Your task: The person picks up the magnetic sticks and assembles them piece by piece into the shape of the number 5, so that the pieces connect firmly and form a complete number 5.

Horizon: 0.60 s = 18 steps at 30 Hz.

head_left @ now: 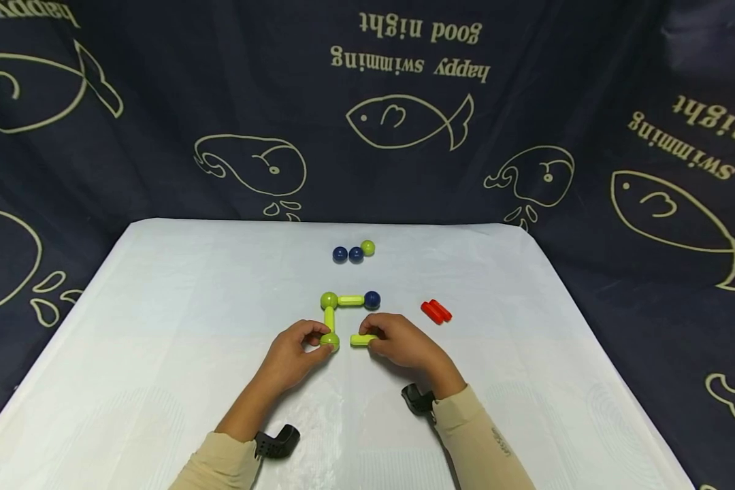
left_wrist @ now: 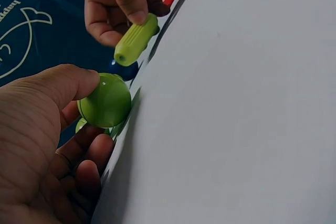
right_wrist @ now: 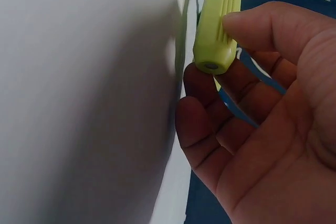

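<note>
On the white table, two yellow-green rods and three balls form an angular shape. Its near corner is a green ball (head_left: 330, 341), which my left hand (head_left: 296, 352) pinches between thumb and fingers. One rod (head_left: 329, 318) runs from there to a farther green ball (head_left: 329, 300). From that ball a second rod (head_left: 350, 300) leads right to a dark blue ball (head_left: 372, 300). My right hand (head_left: 404, 344) pinches a loose yellow-green rod (left_wrist: 135, 40) by its sides. The held rod's end points at the near green ball, with a gap between them.
Two red rods (head_left: 436, 312) lie side by side to the right of my right hand. Farther back sit two dark blue balls (head_left: 348, 254) and a green ball (head_left: 368, 248), close together. A dark cloth with fish drawings (head_left: 398, 122) hangs behind the table (head_left: 220, 272).
</note>
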Tool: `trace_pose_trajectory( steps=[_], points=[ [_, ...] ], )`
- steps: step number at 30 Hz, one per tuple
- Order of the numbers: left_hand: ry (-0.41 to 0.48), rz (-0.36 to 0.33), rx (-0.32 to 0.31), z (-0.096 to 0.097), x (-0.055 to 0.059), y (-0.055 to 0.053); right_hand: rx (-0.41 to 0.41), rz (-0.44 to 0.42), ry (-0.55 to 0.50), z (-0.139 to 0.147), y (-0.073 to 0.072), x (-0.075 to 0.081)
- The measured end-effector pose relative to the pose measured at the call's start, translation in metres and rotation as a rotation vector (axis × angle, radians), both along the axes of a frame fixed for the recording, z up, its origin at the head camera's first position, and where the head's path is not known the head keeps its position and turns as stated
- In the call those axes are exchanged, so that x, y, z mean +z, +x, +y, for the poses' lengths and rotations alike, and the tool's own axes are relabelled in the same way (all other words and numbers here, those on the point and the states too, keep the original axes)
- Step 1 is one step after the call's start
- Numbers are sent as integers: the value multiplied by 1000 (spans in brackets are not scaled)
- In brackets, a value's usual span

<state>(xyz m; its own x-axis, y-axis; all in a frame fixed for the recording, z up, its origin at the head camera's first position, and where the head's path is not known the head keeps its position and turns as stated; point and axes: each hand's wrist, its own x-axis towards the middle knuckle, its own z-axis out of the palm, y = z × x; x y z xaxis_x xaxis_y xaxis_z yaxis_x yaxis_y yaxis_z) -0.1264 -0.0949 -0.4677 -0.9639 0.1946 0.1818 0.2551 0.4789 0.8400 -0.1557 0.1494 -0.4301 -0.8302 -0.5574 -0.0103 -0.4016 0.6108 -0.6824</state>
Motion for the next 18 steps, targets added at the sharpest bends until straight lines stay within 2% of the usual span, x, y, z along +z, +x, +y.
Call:
trace_pose_trajectory(
  steps=[14, 18],
  points=[
    [5, 51, -4, 0, -3, -1, 27, 10, 6, -13, 0, 0],
    [5, 42, 0, -1, -2, -1, 26, 9, 4, -15, 0, 0]
  ],
)
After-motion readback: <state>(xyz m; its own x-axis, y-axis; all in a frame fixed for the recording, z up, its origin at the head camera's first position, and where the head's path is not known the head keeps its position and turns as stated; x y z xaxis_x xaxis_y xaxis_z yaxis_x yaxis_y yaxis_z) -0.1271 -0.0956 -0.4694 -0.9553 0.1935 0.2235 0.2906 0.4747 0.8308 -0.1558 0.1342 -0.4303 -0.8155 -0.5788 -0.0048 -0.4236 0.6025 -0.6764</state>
